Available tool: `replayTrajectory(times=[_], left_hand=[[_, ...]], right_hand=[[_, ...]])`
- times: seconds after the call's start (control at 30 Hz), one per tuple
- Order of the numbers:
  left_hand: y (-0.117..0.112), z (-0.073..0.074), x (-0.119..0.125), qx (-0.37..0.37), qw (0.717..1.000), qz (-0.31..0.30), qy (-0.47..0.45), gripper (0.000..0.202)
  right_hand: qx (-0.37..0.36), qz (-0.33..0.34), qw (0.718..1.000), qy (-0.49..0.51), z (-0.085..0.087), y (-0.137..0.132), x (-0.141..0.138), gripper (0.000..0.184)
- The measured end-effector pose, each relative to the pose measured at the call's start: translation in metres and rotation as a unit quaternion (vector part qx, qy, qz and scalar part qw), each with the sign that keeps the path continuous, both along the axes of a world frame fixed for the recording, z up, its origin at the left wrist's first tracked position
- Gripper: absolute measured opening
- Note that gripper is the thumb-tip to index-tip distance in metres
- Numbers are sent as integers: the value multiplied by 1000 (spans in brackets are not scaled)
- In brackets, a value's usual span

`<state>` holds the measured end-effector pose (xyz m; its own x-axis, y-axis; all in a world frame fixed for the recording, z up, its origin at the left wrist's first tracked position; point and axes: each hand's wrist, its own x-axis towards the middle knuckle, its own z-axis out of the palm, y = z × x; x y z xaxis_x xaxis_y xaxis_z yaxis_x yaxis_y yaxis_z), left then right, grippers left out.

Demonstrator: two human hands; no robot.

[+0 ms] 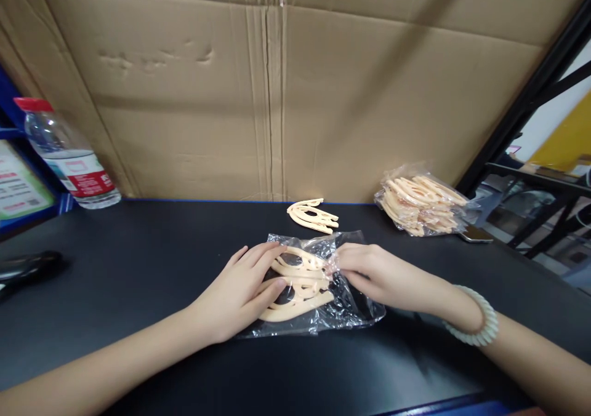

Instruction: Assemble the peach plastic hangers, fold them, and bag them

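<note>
A clear plastic bag [355,308] lies on the black table in front of me, with cream plastic folding hangers [295,310] inside it. My left hand [235,296] rests over the bag's left side, fingers stretched out and thumb apart, touching the hangers through the film. At the bag's right side, the fingers of my right hand [369,268] are pinched together on the plastic, by the hangers' right ends; its fingertips are partly hidden. Just beyond the bag, a loose folding hanger [314,216] lies flat on the table.
A filled bag of hangers [420,200] sits at the back right, partly over a flat phone-like object [478,234]. A red-capped water bottle [78,157] stands at the back left, near a dark object [30,265]. Cardboard [194,96] walls the back; a black frame [526,102] rises right.
</note>
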<state>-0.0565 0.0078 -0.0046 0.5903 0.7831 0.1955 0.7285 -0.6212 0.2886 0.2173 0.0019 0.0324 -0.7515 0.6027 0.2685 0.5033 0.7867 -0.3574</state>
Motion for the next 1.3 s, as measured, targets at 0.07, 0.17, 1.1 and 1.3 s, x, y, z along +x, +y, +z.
replayTrajectory(times=[0.07, 0.17, 1.1, 1.3], left_hand=[[0, 1, 0, 0, 1000, -8, -2, 44], [-1, 2, 0, -3, 1000, -18, -3, 45], [1, -2, 2, 15, 999, 12, -47, 47], [1, -3, 1, 13, 999, 3, -44, 46]], right_hand=[[11, 31, 999, -16, -2, -1, -2, 33], [31, 36, 999, -17, -7, -1, -4, 36], [-238, -113, 874, 409, 21, 10, 21, 10], [-266, -145, 771, 560, 27, 35, 49, 8]])
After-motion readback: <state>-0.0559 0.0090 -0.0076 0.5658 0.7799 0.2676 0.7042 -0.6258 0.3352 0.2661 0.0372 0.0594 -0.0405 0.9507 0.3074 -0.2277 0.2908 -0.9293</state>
